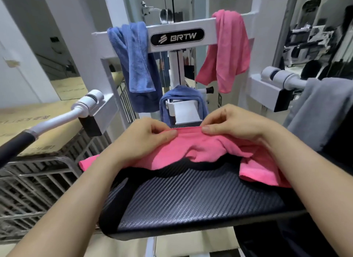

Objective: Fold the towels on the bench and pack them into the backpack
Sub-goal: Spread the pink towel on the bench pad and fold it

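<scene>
Lying rumpled on the far end of the black tabletop [191, 199], one pink towel [191, 151] has its far edge pinched by both hands: left hand [141, 140] and right hand [235, 123], close together. Behind, the white frame [208, 25] carries a second pink towel [227, 46], an upper blue towel [135, 65] and a lower blue towel [183, 92] — two blue, two pink — and one grey towel [315, 111] hangs at right.

The black bench [191, 199], covered in a carbon-weave pad, carries one crumpled pink towel [200, 151] across its far end. The towel's left corner overhangs the bench's left edge; its right part lies bunched by the right edge.
</scene>
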Demonstrator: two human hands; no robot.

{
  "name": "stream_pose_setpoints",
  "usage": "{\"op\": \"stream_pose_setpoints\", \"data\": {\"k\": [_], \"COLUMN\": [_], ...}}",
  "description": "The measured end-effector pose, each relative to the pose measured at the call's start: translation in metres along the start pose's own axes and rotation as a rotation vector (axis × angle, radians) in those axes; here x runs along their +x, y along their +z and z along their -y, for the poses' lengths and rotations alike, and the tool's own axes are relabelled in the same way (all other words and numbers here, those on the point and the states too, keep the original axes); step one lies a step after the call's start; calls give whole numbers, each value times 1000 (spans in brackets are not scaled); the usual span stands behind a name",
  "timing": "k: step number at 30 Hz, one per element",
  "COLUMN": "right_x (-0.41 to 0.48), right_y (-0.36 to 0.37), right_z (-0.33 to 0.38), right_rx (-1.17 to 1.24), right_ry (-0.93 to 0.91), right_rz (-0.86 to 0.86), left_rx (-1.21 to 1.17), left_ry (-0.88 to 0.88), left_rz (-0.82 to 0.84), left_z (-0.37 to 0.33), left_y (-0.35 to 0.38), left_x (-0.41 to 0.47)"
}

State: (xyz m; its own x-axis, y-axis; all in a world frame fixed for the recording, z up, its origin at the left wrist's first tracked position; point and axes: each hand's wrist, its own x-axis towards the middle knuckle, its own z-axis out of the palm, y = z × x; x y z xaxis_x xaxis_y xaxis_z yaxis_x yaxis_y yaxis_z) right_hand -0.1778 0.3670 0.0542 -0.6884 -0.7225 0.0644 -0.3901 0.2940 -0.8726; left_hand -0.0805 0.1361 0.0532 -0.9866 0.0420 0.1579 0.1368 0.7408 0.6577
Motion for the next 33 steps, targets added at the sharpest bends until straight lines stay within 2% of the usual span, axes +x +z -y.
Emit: {"op": "stream_pose_setpoints", "data": {"k": [1, 3, 5, 8, 10, 11, 13, 15, 16, 17, 18, 19, 21, 22, 23, 24, 26, 28, 30, 31, 33], "right_x": [1, 6, 16, 37, 54, 63, 77, 88, 91, 93, 92, 89, 81, 75, 68, 59, 41, 20, 2, -6, -19], "right_y": [-3, -6, -3, 6, 6, 2, -13, -28, -33, -38, -45, -52, -67, -73, -76, -76, -69, -56, -41, -35, -29], "right_z": [1, 4, 8, 19, 21, 22, 25, 32, 36, 40, 45, 50, 53, 50, 45, 38, 15, -10, -32, -43, -57], "right_rx": [56, 110, 14, -373, -741, -895, -991, -873, -774, -659, -540, -436, -297, -263, -263, -302, -505, -701, -790, -822, -863], "right_ry": [10, 17, -5, 18, 50, 64, 59, -7, -44, -68, -84, -84, -74, -74, -71, -71, -13, 162, 333, 373, 358], "right_rz": [-14, -35, -55, 54, 44, -71, -485, -804, -894, -967, -1042, -1119, -1255, -1300, -1312, -1282, -1096, -763, -427, -319, -257], "left_rx": [-119, -136, 46, 371, 441, 421, 344, 488, 618, 715, 766, 732, 529, 443, 420, 460, 514, 441, 420, 452, 400], "left_ry": [-60, -72, 14, 183, 261, 275, 218, 82, 13, -41, -88, -118, -202, -214, -201, -163, -27, 38, 88, 118, 88], "left_rz": [55, 77, -91, -454, -574, -551, -338, -69, -6, -49, -188, -401, -843, -987, -1042, -1018, -852, -583, -285, -180, -91], "left_z": [-2, 0, 8, 17, 25, 27, 31, 36, 40, 44, 50, 56, 65, 69, 73, 79, 91, 100, 103, 101, 91], "left_y": [-2, -8, -13, -16, -21, -27, -40, -49, -54, -60, -68, -78, -97, -101, -99, -92, -65, -39, -20, -13, -6], "left_x": [0, 4, 15, 34, 44, 46, 46, 48, 50, 53, 57, 60, 61, 58, 53, 47, 28, 4, -19, -28, -41]}}
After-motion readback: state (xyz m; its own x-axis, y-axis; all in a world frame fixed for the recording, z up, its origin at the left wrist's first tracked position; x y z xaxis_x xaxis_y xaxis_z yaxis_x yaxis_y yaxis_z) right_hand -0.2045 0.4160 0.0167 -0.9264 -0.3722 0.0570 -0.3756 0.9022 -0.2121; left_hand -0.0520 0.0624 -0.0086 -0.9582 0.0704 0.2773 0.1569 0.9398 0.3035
